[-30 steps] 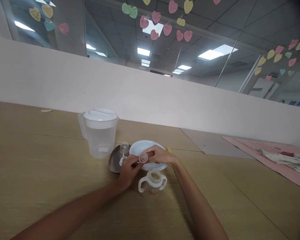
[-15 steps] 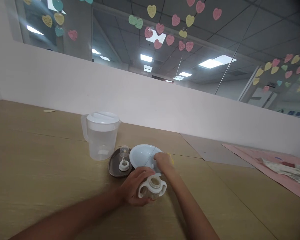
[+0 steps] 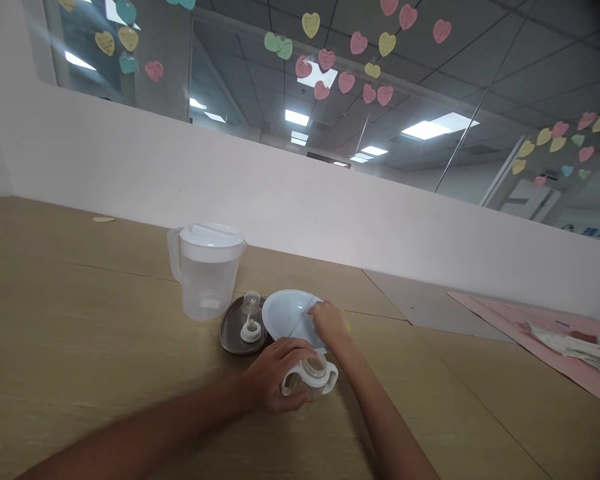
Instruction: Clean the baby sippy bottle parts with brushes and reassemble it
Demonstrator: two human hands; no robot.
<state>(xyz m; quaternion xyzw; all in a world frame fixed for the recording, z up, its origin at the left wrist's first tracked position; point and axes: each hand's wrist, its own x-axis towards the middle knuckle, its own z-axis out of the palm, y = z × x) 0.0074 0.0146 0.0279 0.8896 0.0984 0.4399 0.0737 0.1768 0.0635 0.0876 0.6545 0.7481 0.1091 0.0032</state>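
My left hand [image 3: 275,377] is wrapped round a clear baby bottle with white handles [image 3: 310,379] that stands open-topped on the wooden table [image 3: 80,333]. My right hand [image 3: 329,321] rests with curled fingers on the rim of a white plate [image 3: 287,312] just behind the bottle; what it pinches, if anything, is hidden. A thin stick lies across the plate. Left of the plate, a small dark tray [image 3: 233,330] carries a white bottle collar with a teat [image 3: 251,330] and a clear cap [image 3: 251,302].
A clear plastic jug with a white lid [image 3: 207,270] stands behind the tray. A pink mat with a patterned cloth [image 3: 565,333] lies at the far right. A white partition wall runs behind the table.
My left hand has left the small ring it held with the right and closed round the bottle. My right hand has gone back to the plate's rim.
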